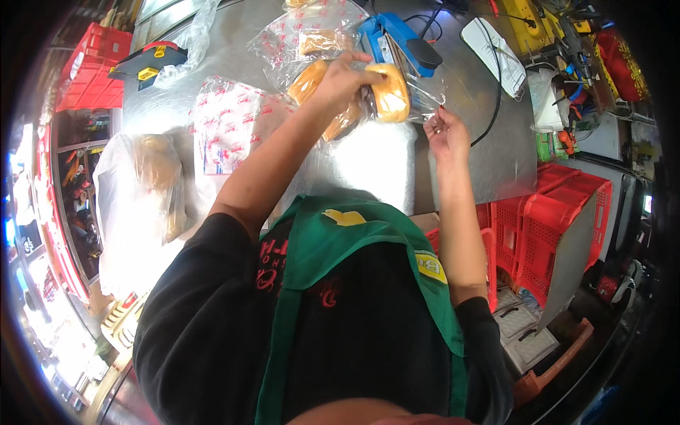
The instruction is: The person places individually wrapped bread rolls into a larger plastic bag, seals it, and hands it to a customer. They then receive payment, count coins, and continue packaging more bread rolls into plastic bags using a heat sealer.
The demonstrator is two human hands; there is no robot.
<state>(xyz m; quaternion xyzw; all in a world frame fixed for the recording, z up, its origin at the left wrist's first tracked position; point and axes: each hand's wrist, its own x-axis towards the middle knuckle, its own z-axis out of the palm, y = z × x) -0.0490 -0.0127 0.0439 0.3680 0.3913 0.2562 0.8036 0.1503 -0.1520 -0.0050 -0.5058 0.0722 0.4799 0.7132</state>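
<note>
My left hand [340, 79] grips one end of a golden bread loaf [392, 95] in a clear plastic bag, its thumb over the top. My right hand [447, 133] pinches the loose end of that bag [425, 103] and stretches it out to the right. Just beyond the loaf stands a blue impulse heat sealer [398, 45] with a dark pad on its arm. More bagged bread [307, 82] lies under and beside my left hand, and another bagged loaf [324, 41] sits farther back. Flat printed plastic bags [228, 125] lie left of my left forearm.
All this rests on a metal table [499, 164]. Papers [494, 56] and a black cable [498, 101] lie right of the sealer. Red plastic crates [558, 223] are stacked at the right. A large clear bag with bread [156, 159] stands left, and a scraper-like tool [151, 61] lies far left.
</note>
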